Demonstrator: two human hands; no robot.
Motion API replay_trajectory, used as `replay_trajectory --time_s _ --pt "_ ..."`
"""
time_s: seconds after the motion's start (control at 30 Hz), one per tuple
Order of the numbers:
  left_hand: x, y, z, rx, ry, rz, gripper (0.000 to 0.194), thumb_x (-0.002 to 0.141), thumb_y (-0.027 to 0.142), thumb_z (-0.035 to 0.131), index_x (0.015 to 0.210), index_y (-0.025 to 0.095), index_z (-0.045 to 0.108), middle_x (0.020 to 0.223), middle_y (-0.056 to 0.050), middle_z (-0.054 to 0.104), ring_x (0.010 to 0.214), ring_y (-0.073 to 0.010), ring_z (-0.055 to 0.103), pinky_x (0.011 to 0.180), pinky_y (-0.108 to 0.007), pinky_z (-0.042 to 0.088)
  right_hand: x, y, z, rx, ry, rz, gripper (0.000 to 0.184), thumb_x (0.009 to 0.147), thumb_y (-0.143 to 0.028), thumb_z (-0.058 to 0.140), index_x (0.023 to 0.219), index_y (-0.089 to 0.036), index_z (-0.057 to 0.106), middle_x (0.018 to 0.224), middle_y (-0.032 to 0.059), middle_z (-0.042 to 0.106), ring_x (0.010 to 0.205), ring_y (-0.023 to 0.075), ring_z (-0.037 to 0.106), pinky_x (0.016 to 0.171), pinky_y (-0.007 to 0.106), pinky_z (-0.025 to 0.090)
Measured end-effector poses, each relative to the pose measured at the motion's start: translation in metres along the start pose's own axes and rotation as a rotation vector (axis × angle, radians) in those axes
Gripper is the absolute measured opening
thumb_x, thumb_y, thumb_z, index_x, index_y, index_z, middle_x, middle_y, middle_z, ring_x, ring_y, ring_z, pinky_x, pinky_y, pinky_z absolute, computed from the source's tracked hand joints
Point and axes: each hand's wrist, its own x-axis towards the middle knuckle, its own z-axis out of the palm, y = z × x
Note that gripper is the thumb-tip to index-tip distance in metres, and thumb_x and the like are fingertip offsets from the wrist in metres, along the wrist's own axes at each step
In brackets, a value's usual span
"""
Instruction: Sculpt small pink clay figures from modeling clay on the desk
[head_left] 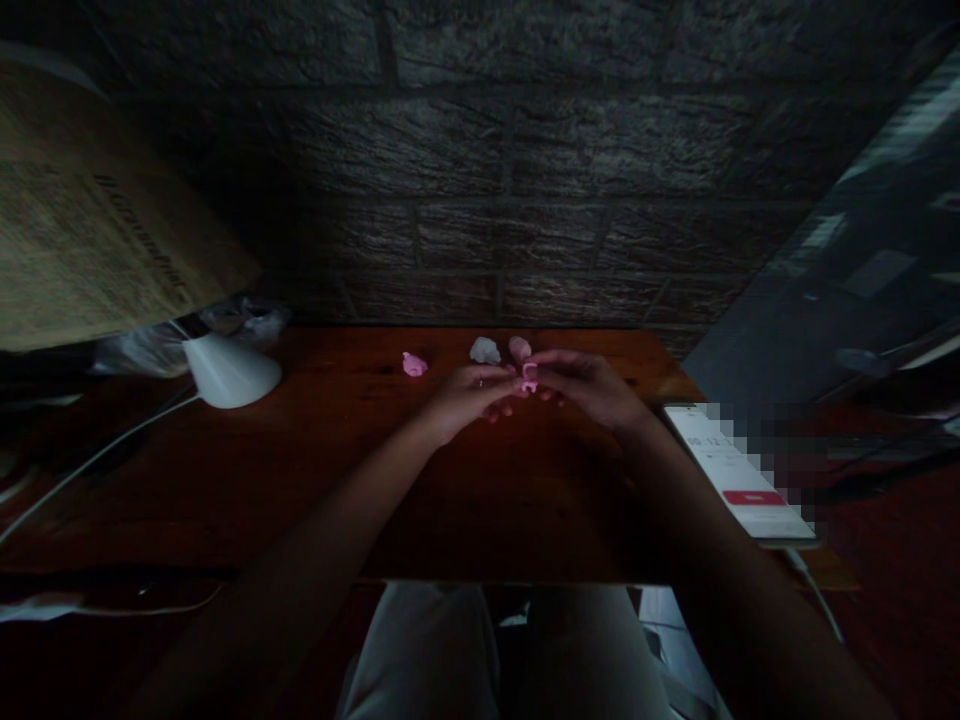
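A small bright pink piece of what looks like modelling clay [529, 378] is pinched between my two hands above the table. Its upper part curves like a small loop. My left hand [474, 392] grips it from the left with closed fingertips, and my right hand [589, 385] pinches it from the right. Just behind the hands, a white lump [485, 350] and a paler pink lump [519, 348] lie on the wooden table [480, 500]. Farther left sits another bright pink lump [414, 364]. Fingers partly cover the held piece.
A lamp with a white cone base [232, 372] and a printed paper shade [97, 220] stands at the left, near crumpled clear plastic [139, 350]. At the right edge lies a lit phone [735, 470] with a cable [817, 590]. A dark brick wall [450, 150] closes off the back.
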Motion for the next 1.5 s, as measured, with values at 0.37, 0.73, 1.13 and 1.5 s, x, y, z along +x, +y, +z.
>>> replay_trajectory --time_s 0.37,0.73,1.13,1.5 --pt "0.0014 0.0009 -0.0009 -0.021 0.062 0.006 0.016 0.088 0.027 0.075 0.098 0.016 0.079 0.09 -0.008 0.076 0.062 -0.0082 0.063 0.054 -0.019 0.046 0.0011 0.0007 0.0019 0.0 0.016 0.041 0.041 0.078 -0.056 0.079 0.101 -0.021 0.076 0.092 0.005 0.076 0.071 0.0143 0.065 0.06 0.026 0.049" --pt "0.0028 -0.0011 -0.0016 -0.036 0.063 0.0 0.016 0.089 0.029 0.075 0.101 0.018 0.079 0.1 -0.009 0.077 0.068 -0.0088 0.066 0.059 -0.02 0.049 0.0012 0.0034 0.0025 0.033 0.006 0.077 0.039 0.078 -0.056 0.08 0.1 -0.024 0.079 0.094 0.0051 0.077 0.071 0.0149 0.065 0.061 0.027 0.049" --pt "0.0021 0.0004 -0.0005 -0.013 0.094 0.009 0.015 0.087 0.026 0.076 0.1 0.019 0.079 0.091 -0.008 0.076 0.066 -0.0097 0.065 0.059 -0.022 0.049 0.0013 0.0034 0.0012 0.005 -0.005 0.087 0.039 0.077 -0.058 0.081 0.099 -0.025 0.08 0.091 0.0046 0.077 0.072 0.0157 0.065 0.06 0.027 0.051" --pt "0.001 0.0007 -0.0001 0.055 0.081 0.064 0.015 0.088 0.027 0.076 0.1 0.018 0.078 0.087 -0.005 0.073 0.064 -0.0089 0.064 0.058 -0.021 0.048 0.0012 0.0017 0.0029 0.006 0.008 0.101 0.036 0.078 -0.055 0.08 0.094 -0.023 0.079 0.086 0.0047 0.075 0.073 0.016 0.066 0.062 0.027 0.051"
